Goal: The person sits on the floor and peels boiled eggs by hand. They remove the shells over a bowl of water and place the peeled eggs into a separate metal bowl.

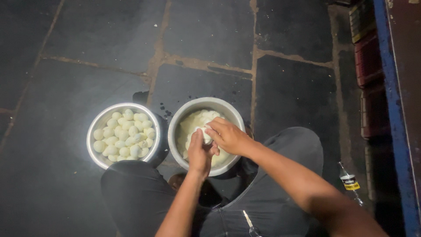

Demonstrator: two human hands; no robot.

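Two round metal bowls stand on the dark stone floor between my knees. The left bowl (pixel 97 125) is filled with several small pale balls (pixel 125 134). The right bowl (pixel 228 109) holds a mass of soft white dough (pixel 193 120). Over this bowl my left hand (pixel 198 154) and my right hand (pixel 228 136) meet, both closed around a small white lump of dough (pixel 206 135) pressed between palms and fingers. Part of the lump is hidden by my fingers.
Dark stone slabs with pale joints spread ahead. My legs in dark trousers frame the bowls. A plastic bottle (pixel 351 182) lies at my right. Stacked red and dark crates (pixel 370 66) and a blue-edged board (pixel 394 109) line the right side.
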